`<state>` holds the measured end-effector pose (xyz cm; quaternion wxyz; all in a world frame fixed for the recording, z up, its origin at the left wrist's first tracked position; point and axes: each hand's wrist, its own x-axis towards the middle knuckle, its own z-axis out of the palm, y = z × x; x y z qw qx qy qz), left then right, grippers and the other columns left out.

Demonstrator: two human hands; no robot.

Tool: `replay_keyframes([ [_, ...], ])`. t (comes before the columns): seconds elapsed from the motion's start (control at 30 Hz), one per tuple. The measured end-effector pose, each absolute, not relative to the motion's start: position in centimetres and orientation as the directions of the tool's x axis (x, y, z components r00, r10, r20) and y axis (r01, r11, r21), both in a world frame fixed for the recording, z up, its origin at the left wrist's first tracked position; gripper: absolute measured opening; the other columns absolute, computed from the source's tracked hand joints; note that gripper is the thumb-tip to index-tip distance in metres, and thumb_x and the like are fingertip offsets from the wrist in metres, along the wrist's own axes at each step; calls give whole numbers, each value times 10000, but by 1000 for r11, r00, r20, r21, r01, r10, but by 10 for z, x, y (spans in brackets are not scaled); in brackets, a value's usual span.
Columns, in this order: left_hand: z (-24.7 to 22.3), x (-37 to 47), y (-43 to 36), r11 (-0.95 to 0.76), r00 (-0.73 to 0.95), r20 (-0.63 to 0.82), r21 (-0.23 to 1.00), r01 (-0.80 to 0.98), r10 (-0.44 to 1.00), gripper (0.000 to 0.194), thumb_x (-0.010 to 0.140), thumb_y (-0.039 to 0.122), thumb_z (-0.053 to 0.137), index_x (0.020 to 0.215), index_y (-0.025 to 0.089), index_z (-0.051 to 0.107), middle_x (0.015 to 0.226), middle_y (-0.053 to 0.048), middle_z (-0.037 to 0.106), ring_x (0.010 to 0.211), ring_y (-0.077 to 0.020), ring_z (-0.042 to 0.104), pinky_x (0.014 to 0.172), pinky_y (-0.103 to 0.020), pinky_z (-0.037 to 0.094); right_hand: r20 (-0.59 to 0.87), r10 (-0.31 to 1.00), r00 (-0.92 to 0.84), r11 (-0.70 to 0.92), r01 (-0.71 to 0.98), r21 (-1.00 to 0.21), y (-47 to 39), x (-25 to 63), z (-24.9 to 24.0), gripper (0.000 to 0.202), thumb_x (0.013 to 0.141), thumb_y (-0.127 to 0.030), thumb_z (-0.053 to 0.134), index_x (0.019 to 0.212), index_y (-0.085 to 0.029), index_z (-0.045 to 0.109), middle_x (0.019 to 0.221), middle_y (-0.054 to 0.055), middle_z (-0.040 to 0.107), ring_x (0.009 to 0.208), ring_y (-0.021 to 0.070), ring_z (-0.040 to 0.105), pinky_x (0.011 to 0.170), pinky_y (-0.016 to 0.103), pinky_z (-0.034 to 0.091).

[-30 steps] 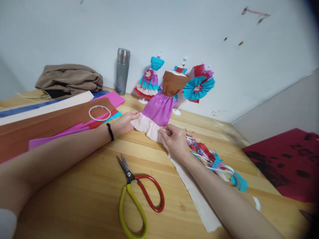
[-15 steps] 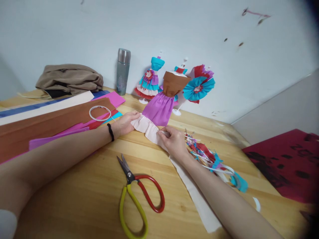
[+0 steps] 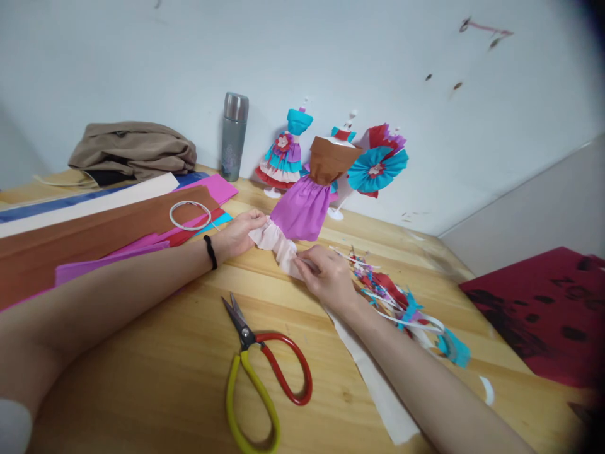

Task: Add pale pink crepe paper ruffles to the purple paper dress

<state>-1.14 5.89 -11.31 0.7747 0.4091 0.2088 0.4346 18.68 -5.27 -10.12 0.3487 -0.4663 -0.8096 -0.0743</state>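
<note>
A pale pink crepe paper strip is gathered into ruffles between my two hands, and its flat tail runs under my right forearm toward the front edge. My left hand pinches the strip's far end beside the purple skirt. Farther along, the fingers of my right hand are closed on the strip. Just behind the ruffles stands a small dress form with a brown paper bodice and a gathered purple skirt. Scissors with one red and one yellow handle lie partly open in front, touched by neither hand.
Stacked coloured paper with a wire ring lies left. Behind are a brown cloth, a flask, a layered-dress form and a turquoise paper rosette. Paper scraps and ribbons lie right, near a red sheet.
My right hand has shifted slightly left along the strip, toward my left hand. The ruffles between them are bunched more tightly. My left hand stays in place.
</note>
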Motion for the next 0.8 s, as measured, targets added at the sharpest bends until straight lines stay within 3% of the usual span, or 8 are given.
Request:
replay_keyframes([
  [0.23, -107, -12, 56, 284, 528, 29, 817, -502, 849, 195, 738, 144, 694, 639, 150, 526, 621, 25, 545, 599, -99, 538, 651, -255, 431, 574, 494, -653, 693, 695, 195, -56, 179, -100, 248, 966, -199, 520, 749, -167, 636, 663, 32, 637, 604, 130, 518, 636, 286, 350],
  [0.3, -106, -13, 56, 289, 528, 25, 814, -504, 849, 185, 750, 167, 688, 640, 150, 541, 633, 20, 560, 624, -102, 552, 682, -256, 446, 550, 464, -694, 704, 666, 246, -56, 179, -100, 237, 964, -182, 524, 759, -162, 640, 661, 25, 625, 598, 129, 500, 626, 283, 339],
  [0.8, -103, -16, 56, 394, 576, -67, 793, -464, 814, 90, 785, 182, 701, 837, 110, 687, 746, -60, 695, 741, -153, 655, 775, -287, 519, 521, 395, -757, 750, 593, 293, -60, 172, -99, 220, 962, -137, 491, 780, -165, 612, 638, 16, 589, 606, 139, 517, 636, 285, 367],
])
